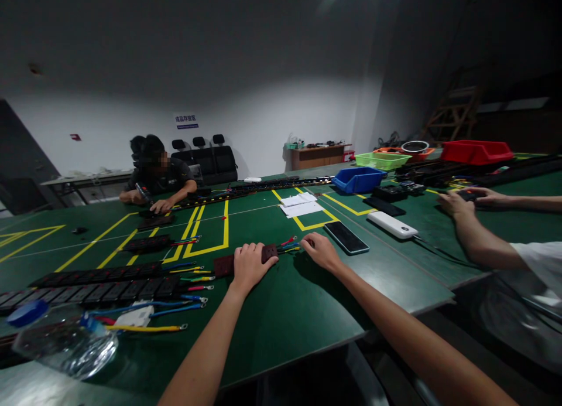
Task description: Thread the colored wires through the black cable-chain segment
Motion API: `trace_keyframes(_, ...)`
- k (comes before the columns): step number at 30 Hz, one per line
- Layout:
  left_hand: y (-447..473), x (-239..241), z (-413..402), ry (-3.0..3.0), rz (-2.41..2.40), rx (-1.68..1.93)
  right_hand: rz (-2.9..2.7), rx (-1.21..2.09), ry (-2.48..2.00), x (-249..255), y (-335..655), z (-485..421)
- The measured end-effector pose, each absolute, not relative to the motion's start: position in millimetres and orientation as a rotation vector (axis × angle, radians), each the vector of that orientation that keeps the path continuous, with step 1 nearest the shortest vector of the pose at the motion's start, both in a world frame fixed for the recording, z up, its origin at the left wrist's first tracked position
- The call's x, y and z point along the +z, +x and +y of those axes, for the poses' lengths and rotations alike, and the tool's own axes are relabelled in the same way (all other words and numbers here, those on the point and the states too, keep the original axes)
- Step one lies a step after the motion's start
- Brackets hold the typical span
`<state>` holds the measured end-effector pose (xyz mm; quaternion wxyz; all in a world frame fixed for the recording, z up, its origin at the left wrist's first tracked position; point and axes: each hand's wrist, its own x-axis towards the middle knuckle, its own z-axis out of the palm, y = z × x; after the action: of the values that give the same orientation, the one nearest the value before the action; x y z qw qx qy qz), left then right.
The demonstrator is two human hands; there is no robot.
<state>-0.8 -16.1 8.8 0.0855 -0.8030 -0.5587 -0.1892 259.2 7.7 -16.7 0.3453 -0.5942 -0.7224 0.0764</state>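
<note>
Pressing down on a dark block (223,265) with the left hand (249,265), fingers curled shut over its top, near the middle of the green tabletop (281,318). Lying flat under that hand, running from 8 to 2 o'clock, with a bunch of coloured wires (287,245) sticking out of its 2 o'clock end. Touching those wire tips with the right hand (322,251), fingers bent, knuckles up; cannot tell whether pinching a wire or only resting against them.

Just beside the right hand at 2 o'clock, a dark phone (346,237) face up, and farther along the same line a white power bank (392,224). At 9 o'clock of the left hand, rows of black strips (100,283) with red, blue and yellow leads. At 8 o'clock, close to the near edge, a clear water bottle (61,338) on its side, blue cap on. At 12 o'clock, well apart, white papers (301,205) among yellow tape lines, with a blue bin (357,179) beyond at 1 o'clock.

At 11 o'clock across the tabletop, a seated person (156,171) bent over another strip. At 3 o'clock, another person's forearms (469,224) stretched onto the tabletop.
</note>
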Motion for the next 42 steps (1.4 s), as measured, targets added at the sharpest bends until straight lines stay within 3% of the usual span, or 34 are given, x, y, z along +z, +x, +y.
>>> trace_keyframes(6,-1,9,-15,-2.4,-1.677,-0.555,-1.931,0.133,-1.769,-13,257,-1)
trace_keyframes(17,0,8,-15,-2.38,-1.664,-0.534,-1.887,0.14,-1.8,-9,255,-1)
trace_keyframes(27,0,9,-16,-2.379,-1.666,-0.527,-1.861,0.262,-1.414,-17,259,7)
trace_keyframes(36,-1,7,-15,-2.378,-1.658,-0.538,-1.893,0.275,-1.542,-24,253,6)
trace_keyframes(42,0,6,-14,-2.363,-1.658,-0.522,-1.95,0.343,-1.254,-25,257,10)
